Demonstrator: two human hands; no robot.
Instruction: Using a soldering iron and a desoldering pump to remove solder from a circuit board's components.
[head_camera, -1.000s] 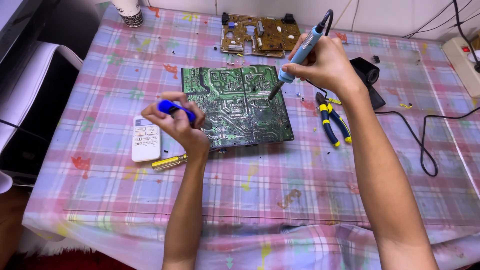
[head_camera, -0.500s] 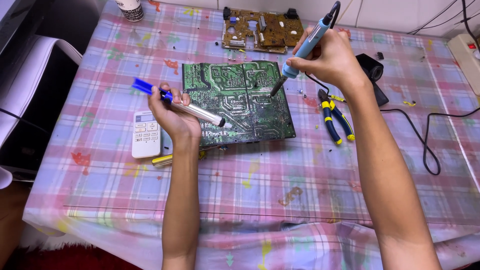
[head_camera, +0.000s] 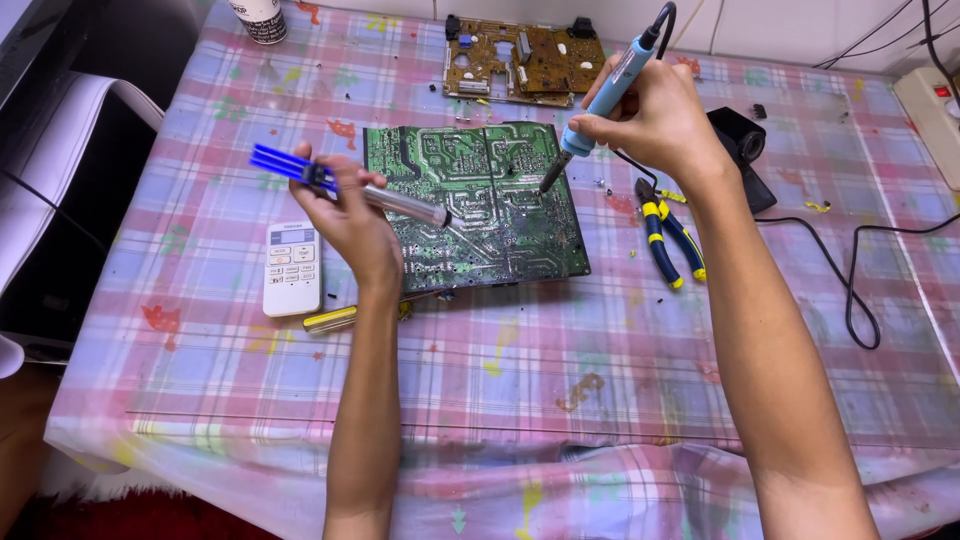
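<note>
Gripping blue-handled soldering iron (head_camera: 605, 95) in our right hand (head_camera: 655, 120), tip on green circuit board (head_camera: 480, 205); left hand (head_camera: 350, 215) fingers clamp blue-and-silver desoldering pump (head_camera: 345, 185).

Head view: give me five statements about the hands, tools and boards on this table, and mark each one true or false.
1. The right hand holds a blue soldering iron with its tip down on the green circuit board. True.
2. The left hand is empty. False: it grips a desoldering pump with a blue plunger and silver barrel.
3. The white remote control lies on top of the green circuit board. False: it lies on the tablecloth, beside the board.
4. A brown circuit board lies beyond the green one. True.
5. The blue-and-yellow pliers are held in the right hand. False: they lie on the tablecloth.
</note>
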